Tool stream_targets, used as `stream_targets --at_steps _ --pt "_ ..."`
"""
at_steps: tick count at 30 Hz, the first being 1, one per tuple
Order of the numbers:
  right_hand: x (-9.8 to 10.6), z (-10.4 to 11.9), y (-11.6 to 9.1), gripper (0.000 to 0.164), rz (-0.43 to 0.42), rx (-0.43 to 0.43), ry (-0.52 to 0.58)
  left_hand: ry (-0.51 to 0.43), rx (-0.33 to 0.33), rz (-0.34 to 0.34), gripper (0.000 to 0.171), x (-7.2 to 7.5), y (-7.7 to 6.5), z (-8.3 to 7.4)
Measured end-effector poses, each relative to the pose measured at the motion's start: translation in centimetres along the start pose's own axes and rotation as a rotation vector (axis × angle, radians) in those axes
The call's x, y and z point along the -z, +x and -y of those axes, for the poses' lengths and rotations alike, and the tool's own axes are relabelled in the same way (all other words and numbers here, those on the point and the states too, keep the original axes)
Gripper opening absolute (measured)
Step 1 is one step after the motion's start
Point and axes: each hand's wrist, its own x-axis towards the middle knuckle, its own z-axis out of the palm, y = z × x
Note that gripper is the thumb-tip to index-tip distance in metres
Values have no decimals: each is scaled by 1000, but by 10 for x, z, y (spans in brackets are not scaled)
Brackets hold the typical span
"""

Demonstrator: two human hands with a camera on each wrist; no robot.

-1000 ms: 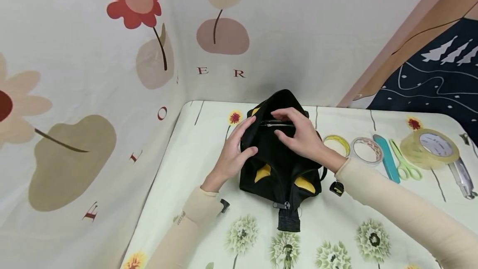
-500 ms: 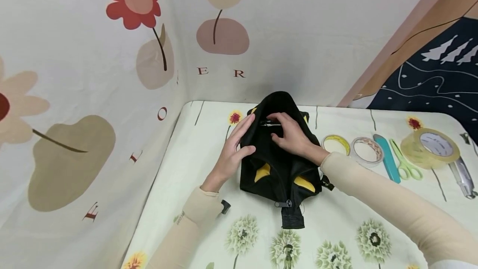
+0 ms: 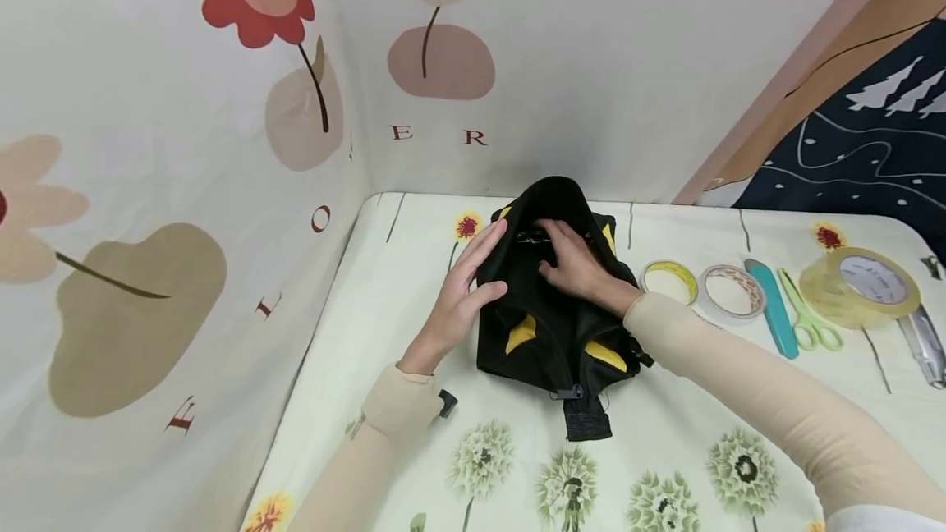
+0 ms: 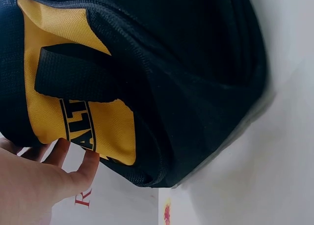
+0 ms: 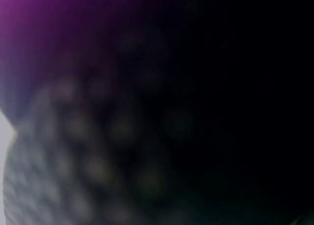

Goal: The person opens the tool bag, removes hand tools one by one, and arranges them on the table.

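Observation:
A black bag with yellow panels (image 3: 517, 335) stands on the table in the head view, its mouth gaping upward. My left hand (image 3: 461, 294) rests against its left side with straight fingers. In the left wrist view the fingertips of that hand (image 4: 54, 176) touch the bag's yellow panel (image 4: 115, 131), low on the side. My right hand (image 3: 572, 265) is inside the mouth, thumb and fingers around a dark thing with a silvery edge (image 3: 530, 236). Whether it grips that thing I cannot tell. Dark blurred fabric (image 5: 78, 146) fills the right wrist view.
Right of the bag lie a yellow tape roll (image 3: 691, 282), another tape roll (image 3: 754, 294), a teal cutter (image 3: 771, 306), green scissors (image 3: 805, 323), a large clear tape roll (image 3: 824, 294) and a silver cutter (image 3: 924, 343). Printed cloth walls rise behind and at the left.
My right hand has gone left and deeper into the bag, covering more of the dark thing. The strap at the front has shifted slightly right. My left hand stays against the bag.

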Motion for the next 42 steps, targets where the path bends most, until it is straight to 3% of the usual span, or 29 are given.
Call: stream_targets --at_steps 7,20,31,42 --pt "6 -4 0 67 20 -18 10 4 -5 4 74 -1 4 -2" --pt "8 -5 0 68 38 34 -11 14 -4 0 74 0 4 -1" --pt "11 -3 0 74 118 -16 -36 31 -5 -2 74 0 2 1" --pt "11 -3 0 77 138 -23 -38 24 -13 -6 73 1 1 1"
